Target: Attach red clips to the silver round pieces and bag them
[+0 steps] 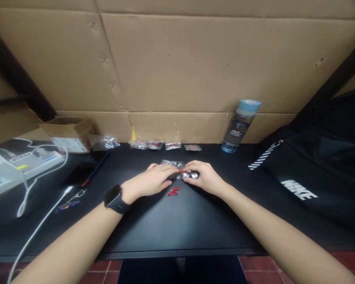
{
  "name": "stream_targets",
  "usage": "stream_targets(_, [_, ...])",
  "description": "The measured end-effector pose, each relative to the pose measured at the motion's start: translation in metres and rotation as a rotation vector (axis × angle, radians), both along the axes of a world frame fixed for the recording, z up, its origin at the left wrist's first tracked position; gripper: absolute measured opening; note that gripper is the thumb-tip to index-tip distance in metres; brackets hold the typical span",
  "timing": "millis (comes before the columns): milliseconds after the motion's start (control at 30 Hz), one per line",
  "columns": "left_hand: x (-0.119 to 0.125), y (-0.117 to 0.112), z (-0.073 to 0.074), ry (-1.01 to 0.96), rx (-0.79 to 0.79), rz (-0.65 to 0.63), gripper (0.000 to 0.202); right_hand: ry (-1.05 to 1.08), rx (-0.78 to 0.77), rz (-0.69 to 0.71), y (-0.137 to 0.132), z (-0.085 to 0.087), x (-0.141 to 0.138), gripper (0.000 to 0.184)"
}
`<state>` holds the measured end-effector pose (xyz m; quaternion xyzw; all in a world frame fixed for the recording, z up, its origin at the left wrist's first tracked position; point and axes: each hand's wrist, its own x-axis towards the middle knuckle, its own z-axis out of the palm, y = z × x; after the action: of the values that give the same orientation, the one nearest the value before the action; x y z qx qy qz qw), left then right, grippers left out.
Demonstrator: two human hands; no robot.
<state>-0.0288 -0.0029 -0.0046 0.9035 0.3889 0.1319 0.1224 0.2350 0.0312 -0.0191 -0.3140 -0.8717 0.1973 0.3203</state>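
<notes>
Near the middle of the black table, a small clear plastic bag [173, 162] lies under and between my hands. My left hand [149, 180], with a black smartwatch on its wrist, rests with its fingers stretched flat across the bag. My right hand [205, 179] curls its thumb and fingers around shiny silver round pieces [194, 174] at the bag's right side. A bit of red shows by the fingertips; whether it belongs to the silver pieces is unclear. Just in front of the hands lies a looped red cord [173, 191] with small metal ends.
Several small plastic packets [173, 146] line the back by the cardboard wall [177, 71]. A water bottle [238, 126] stands back right, beside a black bag [310, 169]. At left are an open carton [69, 134], a white cable [38, 236], a dark phone-like slab [79, 173] and a keyring [69, 205].
</notes>
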Motion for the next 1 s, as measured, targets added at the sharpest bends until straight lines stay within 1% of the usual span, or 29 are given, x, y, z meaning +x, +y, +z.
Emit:
stream_targets(167, [0.000, 0.001, -0.001, 0.003, -0.003, 0.002, 0.051, -0.020, -0.102, -0.042, 0.002, 0.001, 0.004, 0.030])
stream_targets(200, [0.000, 0.001, 0.000, 0.010, -0.008, 0.005, 0.051, -0.024, -0.098, -0.027, 0.002, 0.002, 0.005, 0.029])
stream_targets(333, [-0.001, 0.000, 0.002, 0.041, -0.026, 0.005, 0.052, -0.046, -0.033, 0.105, 0.002, 0.010, 0.011, 0.026])
stream_targets(433, [-0.004, 0.002, 0.004, 0.047, -0.026, -0.040, 0.050, -0.077, -0.033, 0.143, 0.003, 0.015, 0.015, 0.026])
stream_targets(567, [-0.009, 0.006, 0.005, 0.043, -0.023, -0.126, 0.048, -0.104, -0.076, 0.114, 0.007, 0.013, 0.019, 0.038])
stream_targets(667, [-0.009, 0.007, 0.005, 0.035, -0.022, -0.122, 0.049, -0.092, -0.112, 0.095, 0.010, 0.010, 0.020, 0.043])
stream_targets(800, [-0.007, 0.006, 0.006, 0.015, -0.021, -0.111, 0.047, -0.080, -0.105, 0.066, 0.006, 0.011, 0.015, 0.043])
stream_targets(1000, [-0.007, 0.007, 0.007, -0.015, -0.037, -0.104, 0.045, -0.082, -0.076, 0.005, -0.012, 0.013, -0.002, 0.035])
